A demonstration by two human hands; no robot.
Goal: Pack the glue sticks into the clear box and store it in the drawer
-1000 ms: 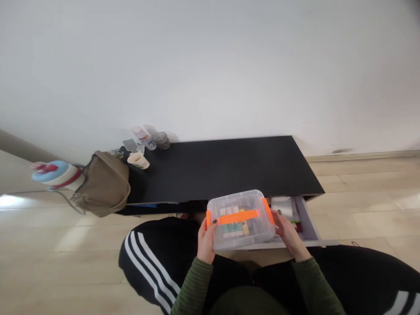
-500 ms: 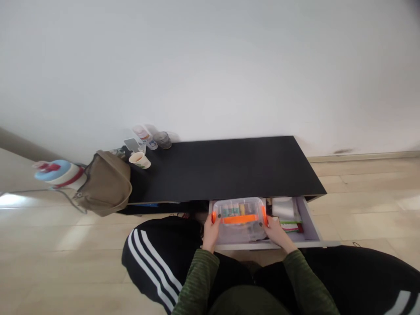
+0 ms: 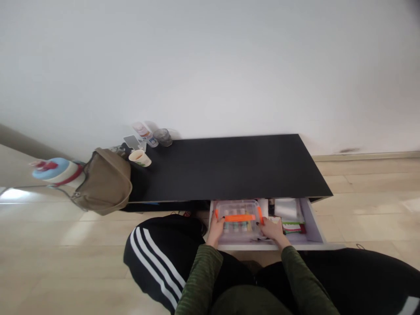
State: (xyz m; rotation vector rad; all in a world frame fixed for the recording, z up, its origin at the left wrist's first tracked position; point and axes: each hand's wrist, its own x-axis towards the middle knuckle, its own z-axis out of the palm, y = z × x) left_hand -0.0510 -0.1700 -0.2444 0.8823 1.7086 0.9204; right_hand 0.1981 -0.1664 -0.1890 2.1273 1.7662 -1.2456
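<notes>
A clear plastic storage box [image 3: 238,206] with an orange handle and orange side clips is at the left part of the pulled-out drawer [image 3: 313,221]. Small bottles or tubes show blurrily through its lid. My left hand [image 3: 215,228] grips the box at its left side, thumb on top by the clip. On the opposite side my right hand [image 3: 271,229] holds it near the right clip; the undersides of my fingers are hidden. Right of the box lie a clear plastic packet [image 3: 286,210] and a red, white and green packet [image 3: 292,228].
The black cabinet top [image 3: 229,166] stands against the wall. At its left end are a paper cup [image 3: 140,158], a grey glass [image 3: 163,137], a spray bottle [image 3: 146,134], a brown bag [image 3: 106,181] and a blue-lidded bottle [image 3: 61,171]. My knees flank the drawer.
The box has gone lower into the drawer and slightly left, with both hands still on it. More of the contents to its right shows.
</notes>
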